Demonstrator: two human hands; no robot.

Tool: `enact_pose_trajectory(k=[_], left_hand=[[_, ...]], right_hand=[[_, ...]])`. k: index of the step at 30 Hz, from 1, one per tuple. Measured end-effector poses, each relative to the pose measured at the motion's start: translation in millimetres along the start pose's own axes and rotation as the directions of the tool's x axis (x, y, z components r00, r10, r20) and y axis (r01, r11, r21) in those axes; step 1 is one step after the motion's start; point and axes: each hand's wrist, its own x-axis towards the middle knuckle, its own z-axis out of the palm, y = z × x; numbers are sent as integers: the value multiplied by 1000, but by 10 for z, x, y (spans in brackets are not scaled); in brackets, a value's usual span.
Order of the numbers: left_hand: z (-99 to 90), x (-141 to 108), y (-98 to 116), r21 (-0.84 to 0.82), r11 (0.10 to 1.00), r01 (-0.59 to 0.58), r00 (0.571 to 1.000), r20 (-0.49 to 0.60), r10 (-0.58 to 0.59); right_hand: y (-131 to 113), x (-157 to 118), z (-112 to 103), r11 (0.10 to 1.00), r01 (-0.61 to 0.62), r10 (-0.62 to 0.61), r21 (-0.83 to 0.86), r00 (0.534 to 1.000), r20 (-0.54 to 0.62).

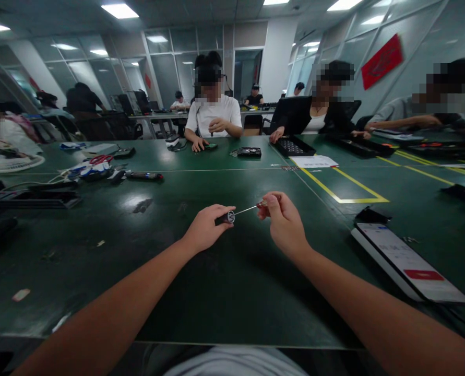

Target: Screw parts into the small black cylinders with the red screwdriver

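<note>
My left hand [205, 225] is closed around a small dark cylinder with a round, silvery end face [231, 216] turned towards the right. What the cylinder is, I cannot make out. In my right hand [285, 222], fingers pinch the reddish handle of a thin screwdriver [246, 210]. Its slim metal shaft points left, and the tip is at the cylinder's end face; whether it touches is too small to tell. Both hands are above the green tabletop [232, 282], in front of me.
A lit phone [408, 261] rests on a white box at the right. Red scissors [101, 159], cables and a dark pen-like tool [144, 176] lie at the left. Yellow tape [363, 200] marks the table. Across it, a person [212, 112] works beside a small metal-and-black device [249, 152] and black trays [295, 146].
</note>
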Motion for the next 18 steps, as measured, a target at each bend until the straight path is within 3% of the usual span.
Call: enact_pose_trajectory(k=[10, 15, 18], left_hand=[[-6, -9, 15, 35, 999, 1, 1000, 28, -2], [10, -9, 3, 36, 999, 11, 999, 38, -12], [11, -4, 3, 28, 1000, 12, 999, 36, -13]], right_hand=[[-51, -48, -25, 973, 94, -79, -212, 994, 79], [-111, -78, -43, 893, 228, -162, -387, 967, 196], [-168, -80, -49, 837, 262, -192, -481, 963, 190]])
